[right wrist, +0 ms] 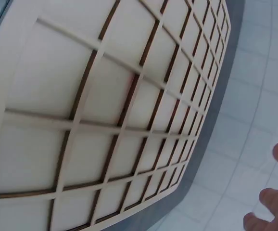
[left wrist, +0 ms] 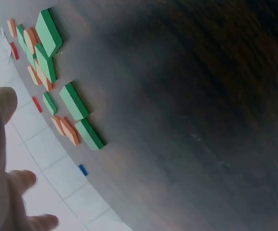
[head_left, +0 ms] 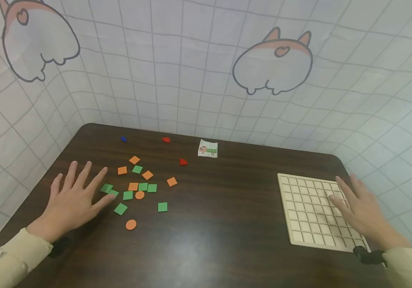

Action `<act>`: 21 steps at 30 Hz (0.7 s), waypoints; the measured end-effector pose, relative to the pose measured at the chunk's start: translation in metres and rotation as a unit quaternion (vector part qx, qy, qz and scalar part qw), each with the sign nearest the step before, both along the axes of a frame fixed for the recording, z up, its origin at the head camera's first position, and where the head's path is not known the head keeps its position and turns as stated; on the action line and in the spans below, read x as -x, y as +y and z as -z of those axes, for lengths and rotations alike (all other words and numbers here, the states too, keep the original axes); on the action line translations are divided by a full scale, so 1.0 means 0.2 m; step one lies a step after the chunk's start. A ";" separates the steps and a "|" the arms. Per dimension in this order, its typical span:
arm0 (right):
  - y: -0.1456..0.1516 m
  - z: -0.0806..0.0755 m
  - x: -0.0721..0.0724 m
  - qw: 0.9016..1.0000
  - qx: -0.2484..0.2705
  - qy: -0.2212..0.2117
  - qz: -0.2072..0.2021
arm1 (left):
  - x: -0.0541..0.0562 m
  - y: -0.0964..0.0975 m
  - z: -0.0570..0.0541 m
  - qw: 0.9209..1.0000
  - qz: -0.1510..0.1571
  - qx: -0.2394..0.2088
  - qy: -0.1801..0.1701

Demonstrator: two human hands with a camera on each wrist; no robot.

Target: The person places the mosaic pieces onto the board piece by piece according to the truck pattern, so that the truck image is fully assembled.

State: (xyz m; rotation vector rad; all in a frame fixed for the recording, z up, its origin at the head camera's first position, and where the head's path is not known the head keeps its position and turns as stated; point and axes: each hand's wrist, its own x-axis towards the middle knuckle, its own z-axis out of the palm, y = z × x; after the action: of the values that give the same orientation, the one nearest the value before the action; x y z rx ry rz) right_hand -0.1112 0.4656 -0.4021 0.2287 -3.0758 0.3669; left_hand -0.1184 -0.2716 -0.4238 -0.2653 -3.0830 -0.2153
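My left hand (head_left: 72, 202), fingers spread, is over the table's left side beside scattered flat tiles and holds nothing. Near its thumb and index finger are green square tiles (head_left: 121, 209), orange square tiles (head_left: 133, 187) and an orange round tile (head_left: 131, 225). The left wrist view shows green tiles (left wrist: 74, 102) past the fingertips. On the right, my right hand (head_left: 362, 208) is above a pale wooden grid board (head_left: 308, 208), fingers extended and gripping nothing; whether it touches the board I cannot tell. The board's square cells (right wrist: 105, 91) fill much of the right wrist view.
Two red pieces (head_left: 183, 162) and a small blue piece (head_left: 123, 139) lie toward the back of the dark table (head_left: 220, 224). A small card (head_left: 208, 149) with a coloured grid picture lies by the back edge. A white checked curtain (head_left: 198, 72) surrounds the table.
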 end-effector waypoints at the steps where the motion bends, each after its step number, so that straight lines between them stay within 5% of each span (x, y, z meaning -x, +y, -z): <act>1: 0.02 0.00 0.00 1.000 0.018 0.005 0.000 | 0.00 0.00 0.00 1.000 0.004 -0.009 0.001; 11: 0.15 0.06 -0.02 0.994 0.094 -0.001 0.050 | 0.03 -0.06 0.08 0.994 0.098 -0.053 0.012; 21: 0.30 0.09 -0.07 0.980 0.147 -0.034 0.132 | 0.05 -0.08 0.08 0.989 0.102 -0.103 -0.004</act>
State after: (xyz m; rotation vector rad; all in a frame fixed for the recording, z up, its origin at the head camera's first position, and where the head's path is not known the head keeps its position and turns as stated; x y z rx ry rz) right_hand -0.0974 0.5246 -0.4204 -0.2022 -3.0062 0.8160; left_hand -0.1285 -0.2871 -0.4404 -0.5697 -3.0073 -0.5383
